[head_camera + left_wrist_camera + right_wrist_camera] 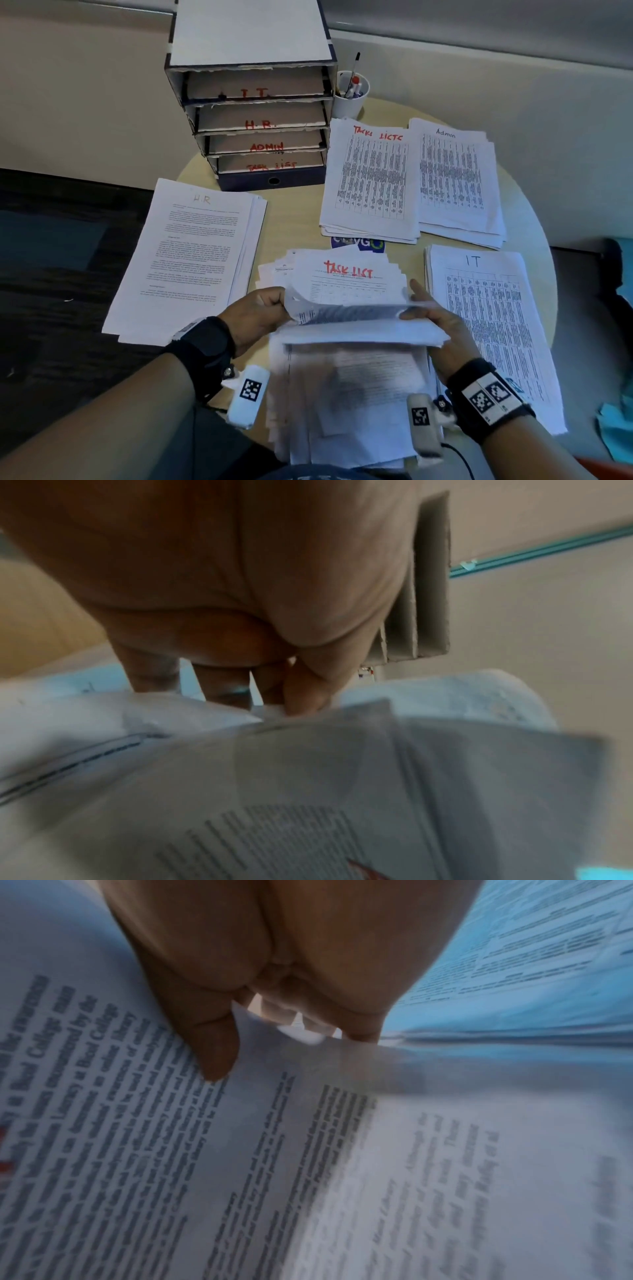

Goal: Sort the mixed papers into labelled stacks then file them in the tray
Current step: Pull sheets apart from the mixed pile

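Both hands hold a lifted bundle of printed sheets [349,317] over the mixed pile [349,394] at the table's near edge. My left hand [279,303] grips the bundle's left edge, with the fingers [291,696] curled over the paper [308,777]. On the right edge, my right hand [416,306] pinches it, thumb [215,1056] on the printed page [240,1150] and forefinger raised. Beyond lies a fanned pile topped "TASK LIST" [346,277]. Labelled stacks lie around: HR [191,253], Task Lists [371,178], Admin [455,178], IT [489,318]. The shelved tray [274,180] stands at the back.
The tray's shelves read IT, HR, ADMIN and TASK LIST from top to bottom. A white cup with pens [351,94] stands right of it. A blue sticker [359,244] shows on the round table [294,219]. Dark floor lies to the left.
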A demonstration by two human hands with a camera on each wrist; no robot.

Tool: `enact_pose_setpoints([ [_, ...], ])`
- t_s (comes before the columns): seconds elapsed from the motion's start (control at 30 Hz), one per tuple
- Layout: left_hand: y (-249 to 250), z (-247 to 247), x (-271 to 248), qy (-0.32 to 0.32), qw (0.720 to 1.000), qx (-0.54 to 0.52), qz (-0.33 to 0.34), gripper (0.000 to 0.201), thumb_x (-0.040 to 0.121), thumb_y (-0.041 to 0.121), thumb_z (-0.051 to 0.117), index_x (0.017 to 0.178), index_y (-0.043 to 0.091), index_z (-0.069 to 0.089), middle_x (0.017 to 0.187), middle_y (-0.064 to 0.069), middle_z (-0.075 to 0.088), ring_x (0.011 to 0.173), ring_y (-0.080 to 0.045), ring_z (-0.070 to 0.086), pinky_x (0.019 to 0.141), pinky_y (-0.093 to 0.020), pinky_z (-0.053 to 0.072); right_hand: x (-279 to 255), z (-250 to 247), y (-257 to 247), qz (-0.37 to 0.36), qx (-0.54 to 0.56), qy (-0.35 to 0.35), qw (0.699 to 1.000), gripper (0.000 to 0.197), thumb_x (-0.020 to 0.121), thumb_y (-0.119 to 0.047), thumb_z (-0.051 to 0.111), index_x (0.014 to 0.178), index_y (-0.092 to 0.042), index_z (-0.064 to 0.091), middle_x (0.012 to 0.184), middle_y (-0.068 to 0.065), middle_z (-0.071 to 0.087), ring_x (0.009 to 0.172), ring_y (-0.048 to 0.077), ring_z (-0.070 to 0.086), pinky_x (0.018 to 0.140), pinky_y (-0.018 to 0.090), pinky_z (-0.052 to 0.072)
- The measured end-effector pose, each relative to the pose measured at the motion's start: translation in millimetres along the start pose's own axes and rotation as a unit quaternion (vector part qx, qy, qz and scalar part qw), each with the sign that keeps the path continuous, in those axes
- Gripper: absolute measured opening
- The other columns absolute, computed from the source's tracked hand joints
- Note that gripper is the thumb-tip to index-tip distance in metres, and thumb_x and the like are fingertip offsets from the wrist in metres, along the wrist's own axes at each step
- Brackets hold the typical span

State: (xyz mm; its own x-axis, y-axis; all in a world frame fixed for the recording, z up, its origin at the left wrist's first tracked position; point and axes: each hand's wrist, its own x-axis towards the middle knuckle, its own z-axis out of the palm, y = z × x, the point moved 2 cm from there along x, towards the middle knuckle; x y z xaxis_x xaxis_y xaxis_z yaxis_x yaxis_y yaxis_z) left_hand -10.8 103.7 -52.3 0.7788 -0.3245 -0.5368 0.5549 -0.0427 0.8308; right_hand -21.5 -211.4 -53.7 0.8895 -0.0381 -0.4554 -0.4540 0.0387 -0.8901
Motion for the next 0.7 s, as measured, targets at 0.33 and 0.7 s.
enact_pose_setpoints([
  [0.33,13,10,14,0.129,0.96,-0.232,-0.084,0.032,0.098,0.032,0.046,0.087,0.009,0.066,0.076,-0.013,0.065,0.061,-0.026,0.057,0.062,-0.032,0.044,18,28,-28,0.03,0.03,0.091,0.995,0.02,0.086,0.008,0.065,0.101,-0.006,0.071,0.102,0.017,0.075,0.098,0.039,0.071,0.091,0.053,0.056],
  [0.7,24,25,6,0.153,0.913,0.377,-0.011,0.024,0.099,0.022,0.046,0.081,0.018,0.032,0.072,0.002,0.039,0.061,-0.014,0.037,0.054,-0.03,0.028,-1,41,-65,0.027,-0.147,0.237,0.96,0.066,0.087,-0.003,0.067,0.142,-0.023,0.036,0.138,0.012,0.054,0.116,0.024,0.06,0.102,0.036,0.046],
])
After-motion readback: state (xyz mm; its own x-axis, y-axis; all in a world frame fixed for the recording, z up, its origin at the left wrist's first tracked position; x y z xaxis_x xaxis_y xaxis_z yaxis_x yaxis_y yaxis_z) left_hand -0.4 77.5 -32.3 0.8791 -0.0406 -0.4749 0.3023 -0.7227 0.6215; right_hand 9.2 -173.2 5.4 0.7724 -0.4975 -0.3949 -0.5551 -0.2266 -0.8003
